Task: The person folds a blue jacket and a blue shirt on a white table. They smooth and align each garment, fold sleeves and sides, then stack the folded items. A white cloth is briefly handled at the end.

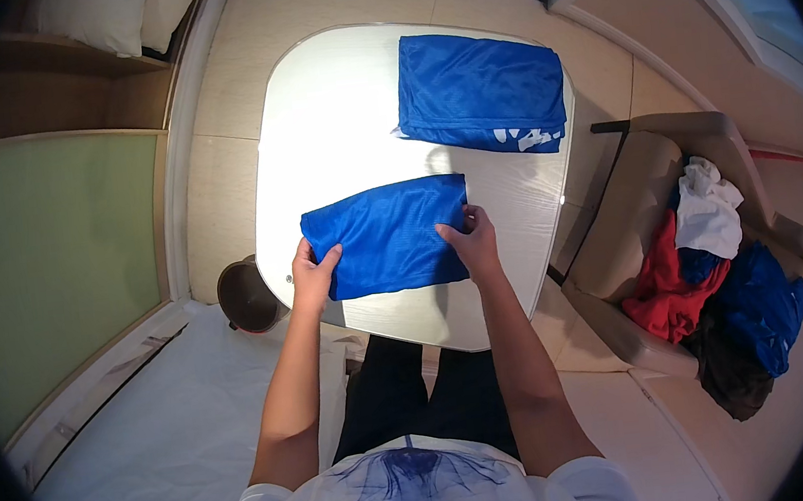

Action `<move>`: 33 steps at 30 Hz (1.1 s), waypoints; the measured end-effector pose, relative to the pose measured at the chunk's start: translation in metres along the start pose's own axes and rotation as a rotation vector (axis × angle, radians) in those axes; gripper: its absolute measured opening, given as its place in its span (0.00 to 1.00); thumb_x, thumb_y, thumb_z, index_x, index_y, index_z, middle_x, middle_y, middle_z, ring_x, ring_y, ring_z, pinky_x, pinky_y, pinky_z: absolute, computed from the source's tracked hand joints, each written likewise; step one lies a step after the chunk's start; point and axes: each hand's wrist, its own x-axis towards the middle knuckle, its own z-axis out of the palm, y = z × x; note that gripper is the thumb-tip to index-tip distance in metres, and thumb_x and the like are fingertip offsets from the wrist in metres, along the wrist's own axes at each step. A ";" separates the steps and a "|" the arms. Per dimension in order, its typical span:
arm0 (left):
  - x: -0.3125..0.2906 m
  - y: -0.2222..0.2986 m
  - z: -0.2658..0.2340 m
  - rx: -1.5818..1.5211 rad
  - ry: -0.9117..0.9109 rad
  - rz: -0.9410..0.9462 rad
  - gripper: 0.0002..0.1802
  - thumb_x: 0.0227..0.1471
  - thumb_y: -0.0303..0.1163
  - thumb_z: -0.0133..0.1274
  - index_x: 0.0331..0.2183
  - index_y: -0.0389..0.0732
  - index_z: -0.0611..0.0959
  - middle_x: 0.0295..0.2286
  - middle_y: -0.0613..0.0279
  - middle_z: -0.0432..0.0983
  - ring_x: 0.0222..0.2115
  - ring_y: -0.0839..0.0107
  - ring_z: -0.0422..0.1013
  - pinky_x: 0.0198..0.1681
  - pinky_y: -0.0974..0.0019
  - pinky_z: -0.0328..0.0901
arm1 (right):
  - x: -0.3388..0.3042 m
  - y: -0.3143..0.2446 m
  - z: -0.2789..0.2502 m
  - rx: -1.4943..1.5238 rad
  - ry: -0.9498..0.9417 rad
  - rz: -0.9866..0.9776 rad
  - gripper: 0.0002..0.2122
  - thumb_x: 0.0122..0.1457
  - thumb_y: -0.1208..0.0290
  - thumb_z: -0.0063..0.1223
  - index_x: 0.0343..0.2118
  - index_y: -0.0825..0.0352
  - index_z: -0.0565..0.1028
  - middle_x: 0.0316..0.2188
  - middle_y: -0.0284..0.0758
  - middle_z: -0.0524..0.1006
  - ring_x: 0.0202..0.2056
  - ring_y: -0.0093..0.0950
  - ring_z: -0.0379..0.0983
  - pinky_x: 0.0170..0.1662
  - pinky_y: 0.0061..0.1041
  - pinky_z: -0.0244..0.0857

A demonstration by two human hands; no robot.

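A folded blue garment (390, 237) lies at the near side of the white table, shaped into a wide rectangle. My left hand (312, 275) grips its left edge, thumb on top and fingers tucked beneath the cloth. On the opposite side my right hand (472, 243) pinches the right edge in the same way. Farther off, at the table's back right, rests a second stack of folded blue cloth (480, 86) with white markings along its near edge. The undersides of both are hidden.
The white table (319, 112) has rounded corners. To its right stands a tan armchair (635, 216) heaped with a white cloth (707, 209), a red cloth (671, 281), and blue and dark garments. A brown bin (248, 298) sits by the left corner. White bedding (187, 439) spreads at lower left.
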 end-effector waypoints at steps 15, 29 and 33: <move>0.018 -0.022 -0.003 0.410 0.349 0.355 0.17 0.54 0.31 0.59 0.43 0.36 0.75 0.36 0.62 0.70 0.35 0.73 0.67 0.40 0.70 0.65 | 0.009 -0.011 0.000 0.282 -0.136 0.042 0.22 0.58 0.66 0.59 0.53 0.71 0.70 0.41 0.37 0.77 0.41 0.25 0.71 0.48 0.25 0.66; -0.030 -0.044 -0.032 0.975 0.015 0.811 0.17 0.38 0.27 0.64 0.35 0.41 0.81 0.35 0.58 0.72 0.39 0.58 0.68 0.44 0.57 0.63 | -0.056 -0.010 -0.038 -0.563 -0.007 -0.679 0.20 0.42 0.76 0.62 0.42 0.66 0.73 0.41 0.42 0.73 0.41 0.40 0.70 0.43 0.37 0.65; -0.029 -0.038 -0.031 1.030 0.005 0.894 0.13 0.39 0.24 0.61 0.32 0.41 0.80 0.35 0.59 0.72 0.39 0.58 0.68 0.42 0.56 0.63 | -0.053 0.014 -0.039 -0.683 0.015 -0.750 0.16 0.44 0.76 0.62 0.39 0.65 0.74 0.39 0.40 0.73 0.39 0.38 0.70 0.39 0.35 0.64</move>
